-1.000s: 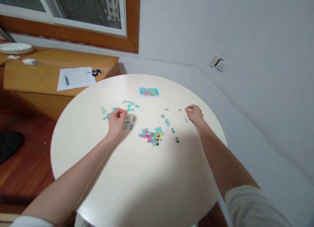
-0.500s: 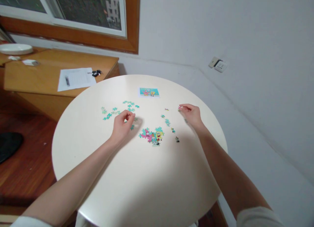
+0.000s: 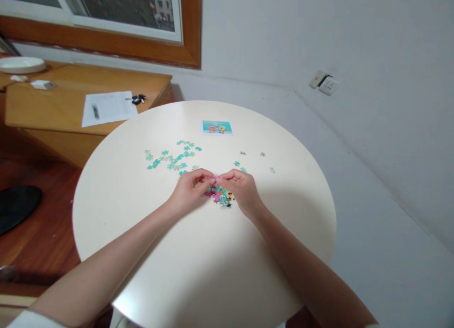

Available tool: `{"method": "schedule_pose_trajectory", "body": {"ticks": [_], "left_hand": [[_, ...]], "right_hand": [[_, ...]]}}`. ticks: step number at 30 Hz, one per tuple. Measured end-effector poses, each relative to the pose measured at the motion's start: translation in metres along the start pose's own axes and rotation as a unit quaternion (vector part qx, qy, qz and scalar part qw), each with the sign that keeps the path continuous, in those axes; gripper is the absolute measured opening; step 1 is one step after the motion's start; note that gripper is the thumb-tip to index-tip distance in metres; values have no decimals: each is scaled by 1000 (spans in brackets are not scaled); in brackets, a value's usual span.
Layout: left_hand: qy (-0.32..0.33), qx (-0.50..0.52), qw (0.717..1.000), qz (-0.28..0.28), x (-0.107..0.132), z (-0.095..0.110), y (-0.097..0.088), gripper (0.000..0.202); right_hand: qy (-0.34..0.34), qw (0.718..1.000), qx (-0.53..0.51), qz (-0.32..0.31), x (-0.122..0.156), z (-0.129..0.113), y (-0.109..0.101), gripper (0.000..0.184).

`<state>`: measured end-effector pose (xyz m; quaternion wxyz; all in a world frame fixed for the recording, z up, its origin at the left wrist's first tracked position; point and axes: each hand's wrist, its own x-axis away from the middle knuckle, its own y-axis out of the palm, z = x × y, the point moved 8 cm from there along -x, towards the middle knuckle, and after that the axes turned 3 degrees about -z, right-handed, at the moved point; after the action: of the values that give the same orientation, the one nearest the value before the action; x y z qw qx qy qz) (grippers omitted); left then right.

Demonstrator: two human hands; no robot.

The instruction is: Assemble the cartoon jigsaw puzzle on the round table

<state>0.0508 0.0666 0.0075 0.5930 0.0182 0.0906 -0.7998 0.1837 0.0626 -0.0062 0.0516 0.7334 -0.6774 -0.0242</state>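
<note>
My left hand (image 3: 190, 188) and my right hand (image 3: 240, 188) meet fingertip to fingertip over the middle of the round white table (image 3: 198, 266). Both are pinched together on a small pink puzzle piece (image 3: 214, 179) held just above the partly joined cartoon puzzle (image 3: 222, 196). The joined part is half hidden under my fingers. Loose teal puzzle pieces (image 3: 172, 159) lie scattered to the left of my hands. A few more single pieces (image 3: 263, 154) lie to the right. The small reference picture (image 3: 216, 127) sits at the far side of the table.
A wooden desk (image 3: 60, 106) stands behind the table at the left, with a sheet of paper (image 3: 108, 108), keys (image 3: 137, 99) and a white plate (image 3: 20, 64) on it. A wall socket (image 3: 325, 82) is at the right. A dark object (image 3: 16, 206) lies on the wooden floor.
Both hands moved inward and met over the joined puzzle. The right hand carried a small pink piece from the table's right side; the left hand came from the teal pieces.
</note>
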Motion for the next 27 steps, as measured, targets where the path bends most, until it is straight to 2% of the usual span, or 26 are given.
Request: {"method": "schedule_pose_trajectory", "body": {"ticks": [9,13,21,27], "left_hand": [[-45,32,998,-13,-1,-4,3,30],[-56,35,998,-22,-3,-2,1,27],[-121,-70,987,-84,-2,-15,-4,16],[-116,-95,982,-112,1,-16,1,11]], "right_hand": [[14,999,12,-32,5,5,-1,38],[9,997,42,-61,6,7,2,27],[-76,978,191,-29,4,4,-6,10],[-101,963,250,-24,5,-1,-6,12]]}}
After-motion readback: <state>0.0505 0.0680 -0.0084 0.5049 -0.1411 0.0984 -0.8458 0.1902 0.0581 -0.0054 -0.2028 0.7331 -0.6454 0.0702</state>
